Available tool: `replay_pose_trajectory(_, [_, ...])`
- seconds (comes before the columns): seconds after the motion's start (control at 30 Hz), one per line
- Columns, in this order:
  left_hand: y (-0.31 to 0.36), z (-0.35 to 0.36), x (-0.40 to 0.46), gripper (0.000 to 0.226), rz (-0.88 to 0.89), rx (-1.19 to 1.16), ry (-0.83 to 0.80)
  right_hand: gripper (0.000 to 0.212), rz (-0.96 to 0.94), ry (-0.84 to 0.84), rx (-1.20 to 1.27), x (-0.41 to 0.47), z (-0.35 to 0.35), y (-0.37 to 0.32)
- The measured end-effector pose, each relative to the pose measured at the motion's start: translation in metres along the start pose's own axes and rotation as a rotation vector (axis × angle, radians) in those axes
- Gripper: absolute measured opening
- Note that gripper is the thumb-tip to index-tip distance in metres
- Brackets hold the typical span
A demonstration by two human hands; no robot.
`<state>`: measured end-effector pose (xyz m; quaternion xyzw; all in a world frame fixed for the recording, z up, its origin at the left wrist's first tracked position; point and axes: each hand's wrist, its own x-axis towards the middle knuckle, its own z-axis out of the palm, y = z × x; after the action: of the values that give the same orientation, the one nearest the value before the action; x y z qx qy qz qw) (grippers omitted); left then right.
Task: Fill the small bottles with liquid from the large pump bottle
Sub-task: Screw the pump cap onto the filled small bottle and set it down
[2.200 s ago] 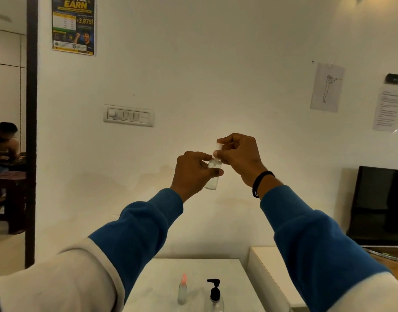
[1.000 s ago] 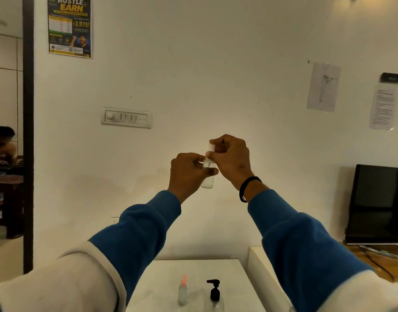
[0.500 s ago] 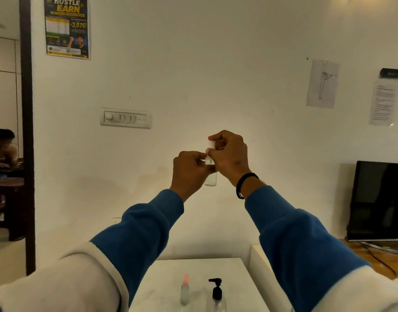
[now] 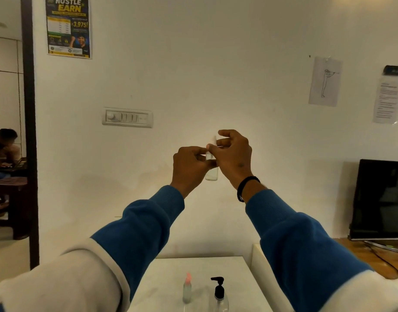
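I hold a small clear bottle (image 4: 211, 173) up at chest height in front of the wall. My left hand (image 4: 190, 168) grips its body. My right hand (image 4: 232, 154) pinches the white cap (image 4: 213, 140) at its top, with the index finger lifted. Far below on the white table (image 4: 166, 278) stand a second small bottle with a pink cap (image 4: 187, 289) and, to its right, the large clear pump bottle with a black pump (image 4: 218, 293). The liquid level in the held bottle cannot be made out.
A second white surface (image 4: 258, 262) adjoins the table on the right. A black monitor (image 4: 380, 199) stands on a wooden desk at the far right. A switch panel (image 4: 127, 117) and papers hang on the wall. A person sits through the doorway at left.
Both hands stay raised with the small bottle. My right hand's fingers have shifted on the cap and the index finger has lifted. The view has drifted slightly.
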<state>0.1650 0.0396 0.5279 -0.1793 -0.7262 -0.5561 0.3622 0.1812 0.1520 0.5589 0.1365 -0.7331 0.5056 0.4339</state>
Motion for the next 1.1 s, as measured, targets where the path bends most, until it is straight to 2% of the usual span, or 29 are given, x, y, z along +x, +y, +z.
replay_pose_trajectory(0.27, [-0.004,-0.003,-0.008,0.036,0.02,0.023,0.018,0.03,0.046,0.009,-0.026,-0.011,-0.001,0.011])
replay_pose_trajectory(0.73, [-0.059,-0.006,-0.063,0.033,-0.024,0.047,-0.005,0.025,0.175,-0.068,0.014,-0.074,0.017,0.064])
replay_pose_trajectory(0.93, [-0.098,-0.01,-0.099,0.032,-0.101,0.054,-0.022,0.032,0.227,-0.157,0.002,-0.119,0.03,0.091])
replay_pose_trajectory(1.1, [-0.142,-0.012,-0.134,0.029,-0.191,0.076,-0.017,0.028,0.325,-0.204,0.013,-0.164,0.051,0.122])
